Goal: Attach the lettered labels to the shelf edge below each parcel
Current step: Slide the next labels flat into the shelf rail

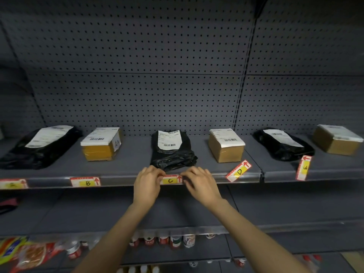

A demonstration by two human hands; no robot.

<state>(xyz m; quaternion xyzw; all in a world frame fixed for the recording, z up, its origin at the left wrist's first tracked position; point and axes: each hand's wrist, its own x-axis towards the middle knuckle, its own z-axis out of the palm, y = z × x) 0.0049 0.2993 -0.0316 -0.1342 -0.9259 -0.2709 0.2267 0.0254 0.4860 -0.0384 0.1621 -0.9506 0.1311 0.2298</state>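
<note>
Several parcels sit in a row on a grey shelf point(128, 164). Label A point(12, 184) and label B point(85, 181) sit in the shelf edge strip point(118, 181) under the left black bag point(39, 148) and the tan box point(102, 143). Label C point(171, 179) is at the edge below the middle black bag point(173, 152); my left hand point(147, 184) pinches its left end and my right hand point(201, 184) pinches its right end. Label D point(238, 170) lies loose and slanted on the shelf by the brown box point(226, 145). Label E point(303, 168) lies loose by the right black bag point(283, 144).
A further brown box point(337, 139) stands at the far right. A pegboard back wall point(147, 66) rises behind the parcels. The lower shelves hold bottles point(173, 241) and snack packets point(25, 253) at the bottom left.
</note>
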